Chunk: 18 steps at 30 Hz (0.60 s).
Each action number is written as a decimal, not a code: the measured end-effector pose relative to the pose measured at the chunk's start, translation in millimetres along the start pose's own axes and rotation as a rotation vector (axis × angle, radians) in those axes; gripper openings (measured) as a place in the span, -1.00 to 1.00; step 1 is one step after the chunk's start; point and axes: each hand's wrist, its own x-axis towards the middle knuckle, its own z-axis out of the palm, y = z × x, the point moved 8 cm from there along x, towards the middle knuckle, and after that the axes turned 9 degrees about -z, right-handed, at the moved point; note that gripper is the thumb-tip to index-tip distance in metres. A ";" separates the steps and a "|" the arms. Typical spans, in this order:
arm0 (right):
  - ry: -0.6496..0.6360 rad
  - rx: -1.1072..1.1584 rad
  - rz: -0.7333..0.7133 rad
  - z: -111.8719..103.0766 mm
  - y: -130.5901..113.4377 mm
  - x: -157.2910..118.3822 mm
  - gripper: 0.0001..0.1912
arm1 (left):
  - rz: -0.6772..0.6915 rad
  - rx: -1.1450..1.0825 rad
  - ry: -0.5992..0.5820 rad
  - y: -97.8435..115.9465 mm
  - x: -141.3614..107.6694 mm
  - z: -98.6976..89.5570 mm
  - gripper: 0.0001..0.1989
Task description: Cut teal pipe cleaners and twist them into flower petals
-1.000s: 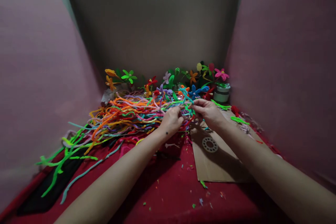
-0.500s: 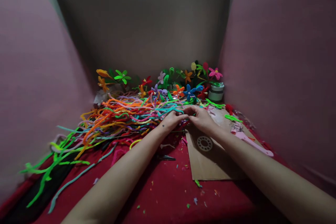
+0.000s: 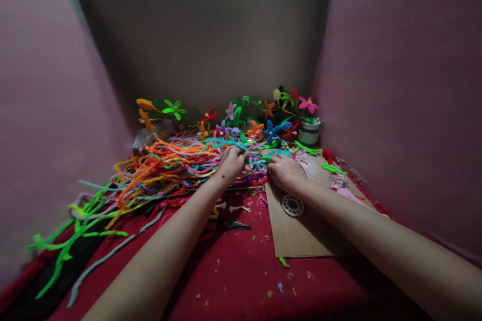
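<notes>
Left hand [image 3: 232,163] and right hand [image 3: 285,170] stand a short way apart over the far half of the red surface [image 3: 233,271], both with backs up and fingers bent inward. From where I stand, what matters is how the turquoise strand [image 3: 226,143] lies: its visible length stretches sideways, roughly along the far edge of the surface, and runs out from the top of the left hand towards the left edge, over the heap of fuzzy strands [image 3: 165,160]. That makes the left hand clearly the nearer of the two; the right one is off beyond the strand's other end, on the side of the right edge.

The left fingers are drawn in tight, and they look to be clamped on that strand near its right end. More turquoise bits [image 3: 257,162] show in the gap between the hands, but I can't tell whether they belong to the same piece. The right hand has its fingers gathered near the thumb, close above the far left corner of the cardboard sheet [image 3: 312,238]; a turquoise piece [image 3: 283,152] shows just past its knuckles, and whether the fingers grip it is hidden from me. Nearer the front edge, beneath the right forearm, a pale ring [image 3: 292,205] lies flat on the cardboard.
</notes>
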 end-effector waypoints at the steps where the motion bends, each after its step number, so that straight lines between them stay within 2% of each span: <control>1: -0.016 -0.013 -0.027 -0.1 -2.6 -0.6 -0.77 | -0.037 -0.004 -0.039 2.2 -1.2 0.7 -0.86; 6: -0.086 -0.026 -0.108 -2.6 -10.3 -7.4 -0.77 | -0.075 -0.238 -0.112 26.0 -6.3 -12.2 -0.89; 10: -0.114 0.014 -0.098 -4.0 -4.5 -12.3 -0.72 | -0.010 -0.475 -0.002 42.8 -5.6 -39.5 -0.92; 13: -0.106 0.071 -0.083 -9.9 2.8 -13.2 -0.64 | -0.008 -0.597 0.039 46.0 -7.4 -49.9 -0.90; 16: 0.007 0.153 0.037 -27.0 23.0 -14.5 -0.57 | -0.068 -0.655 0.007 43.1 -13.0 -47.5 -0.90; 18: 0.239 0.316 0.257 -45.3 50.6 -22.2 -0.64 | -0.109 -0.672 -0.026 39.8 -18.5 -43.9 -0.90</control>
